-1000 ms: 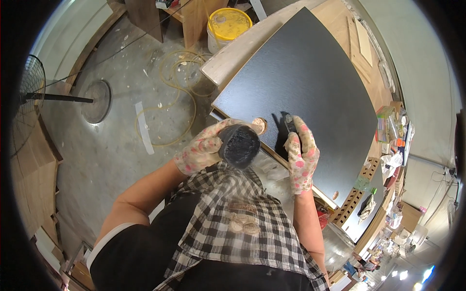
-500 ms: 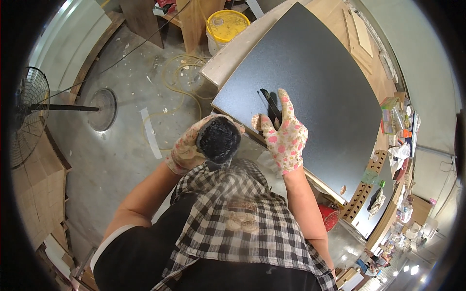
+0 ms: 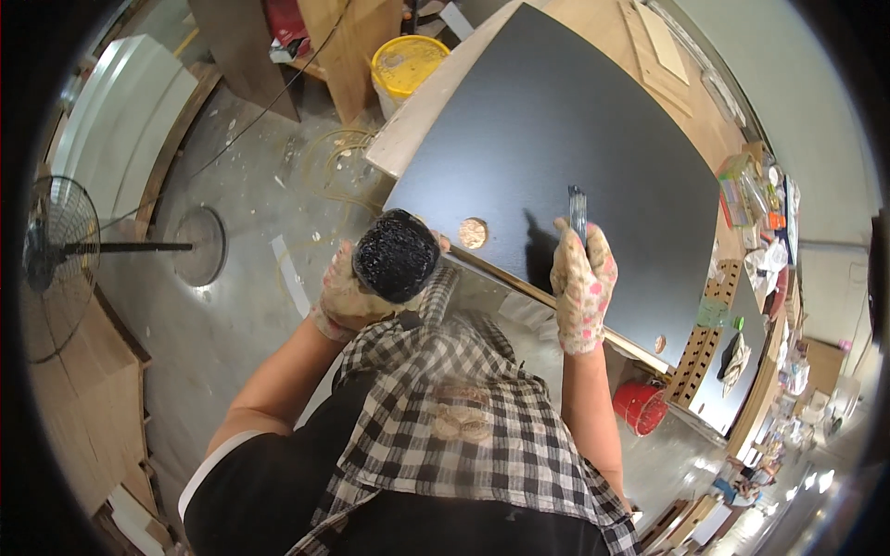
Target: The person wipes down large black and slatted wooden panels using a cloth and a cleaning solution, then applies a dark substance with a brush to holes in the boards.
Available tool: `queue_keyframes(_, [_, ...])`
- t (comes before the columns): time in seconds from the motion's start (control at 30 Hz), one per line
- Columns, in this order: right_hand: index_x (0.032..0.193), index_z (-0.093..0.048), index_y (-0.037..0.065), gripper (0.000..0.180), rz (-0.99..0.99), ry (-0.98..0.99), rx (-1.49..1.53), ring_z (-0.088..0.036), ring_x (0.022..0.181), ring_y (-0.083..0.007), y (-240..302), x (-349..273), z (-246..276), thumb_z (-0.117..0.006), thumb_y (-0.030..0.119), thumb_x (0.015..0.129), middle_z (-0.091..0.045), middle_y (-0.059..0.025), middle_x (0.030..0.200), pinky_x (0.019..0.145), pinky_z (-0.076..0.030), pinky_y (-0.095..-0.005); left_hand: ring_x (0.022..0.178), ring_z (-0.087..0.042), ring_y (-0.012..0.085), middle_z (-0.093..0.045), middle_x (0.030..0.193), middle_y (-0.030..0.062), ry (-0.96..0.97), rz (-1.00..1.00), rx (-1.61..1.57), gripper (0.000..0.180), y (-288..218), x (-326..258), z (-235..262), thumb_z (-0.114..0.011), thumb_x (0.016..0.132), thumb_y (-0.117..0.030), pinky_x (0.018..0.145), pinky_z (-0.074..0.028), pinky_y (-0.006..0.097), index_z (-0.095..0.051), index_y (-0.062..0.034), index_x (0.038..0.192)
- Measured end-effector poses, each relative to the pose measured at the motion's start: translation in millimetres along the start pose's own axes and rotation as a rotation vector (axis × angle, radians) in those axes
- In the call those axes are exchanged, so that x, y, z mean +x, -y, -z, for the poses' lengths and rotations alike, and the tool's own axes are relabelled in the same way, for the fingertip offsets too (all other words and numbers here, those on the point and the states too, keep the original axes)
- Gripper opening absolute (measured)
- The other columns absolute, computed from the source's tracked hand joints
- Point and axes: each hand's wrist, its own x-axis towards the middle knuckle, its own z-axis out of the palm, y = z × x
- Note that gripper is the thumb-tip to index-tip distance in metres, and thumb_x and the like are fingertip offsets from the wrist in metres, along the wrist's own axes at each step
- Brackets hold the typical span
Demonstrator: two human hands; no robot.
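My left hand (image 3: 345, 292), in a floral glove, is wrapped round a small container (image 3: 397, 256) whose inside and rim are coated black; it is at the panel's near left edge. My right hand (image 3: 582, 289), gloved the same way, grips a small flat brush (image 3: 578, 211) with its dark tip pointing away from me. Hand and brush are over the near part of a large dark panel (image 3: 575, 111), and a shadow falls on the panel to their left. A round hole (image 3: 473, 233) with bare wood inside lies in the panel between my hands.
A standing fan (image 3: 61, 255) is at the left on the concrete floor. A yellow-lidded bucket (image 3: 408, 65) stands beyond the panel's left corner, and a red bucket (image 3: 640, 408) is below its right side. Bottles and bags (image 3: 762, 218) crowd the right edge.
My right hand has moved right, away from the hole, and its extended index finger has folded in. The brush has swung from slanting left to pointing straight away. The left hand still holds the container.
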Motion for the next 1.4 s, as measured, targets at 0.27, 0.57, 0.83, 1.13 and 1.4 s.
queue_keyframes(0.27, [0.116, -0.062, 0.002, 0.024, 0.153, -0.078, -0.216, -0.058, 0.067, -0.0099, -6, -82, 57, -0.061, 0.011, 0.093, -0.065, -0.0041, 0.081, 0.061, -0.049, -0.0256, 0.124, -0.052, 0.0264, -0.042, 0.145, 0.0137, 0.371, -0.098, 1.472, 0.078, 41, 40, -26, -0.074, 0.083, -0.035, 0.108, -0.040, 0.040, -0.033, -0.0028, 0.142])
queue_keyframes(0.57, [0.118, -0.066, 0.015, 0.044, 0.746, -0.158, -0.955, -0.059, 0.061, -0.0217, 0, -126, 82, -0.062, -0.001, 0.078, -0.059, -0.0052, 0.072, 0.055, -0.050, -0.0332, 0.116, -0.053, 0.0167, -0.051, 0.128, 0.0073, 0.122, 0.562, 0.519, 0.087, 72, 53, -100, -0.084, 0.068, -0.013, 0.096, -0.048, 0.032, -0.034, -0.0036, 0.140])
queue_keyframes(0.83, [0.116, -0.067, 0.016, 0.040, 0.617, -0.112, -1.084, -0.057, 0.059, -0.0172, -47, -176, 162, -0.060, 0.003, 0.079, -0.058, -0.0049, 0.069, 0.052, -0.047, -0.0318, 0.087, -0.066, 0.0154, -0.065, 0.104, 0.0190, -0.059, 0.510, 0.305, 0.068, 125, 44, -121, -0.079, 0.079, -0.022, 0.062, -0.055, 0.020, -0.042, -0.0020, 0.132])
queue_keyframes(1.13, [0.118, -0.060, 0.001, 0.025, 0.207, -0.359, -0.116, -0.046, 0.058, -0.0050, -32, -178, 170, -0.050, 0.007, 0.096, -0.056, 0.0004, 0.075, 0.053, -0.038, -0.0208, 0.123, -0.050, 0.0197, -0.051, 0.132, 0.0078, 0.214, 0.477, 0.834, 0.090, 141, 19, -143, -0.090, 0.061, -0.018, 0.108, -0.039, 0.035, -0.042, -0.0046, 0.135])
queue_keyframes(1.4, [0.118, -0.055, 0.002, 0.023, 0.335, -0.500, 0.032, -0.042, 0.058, -0.0033, -9, -155, 161, -0.052, 0.013, 0.098, -0.052, 0.0040, 0.073, 0.051, -0.031, -0.0180, 0.115, -0.056, 0.0176, -0.054, 0.129, 0.0076, 0.254, 0.539, 0.769, 0.087, 114, 39, -138, -0.088, 0.062, -0.013, 0.102, -0.046, 0.034, -0.041, -0.0049, 0.135])
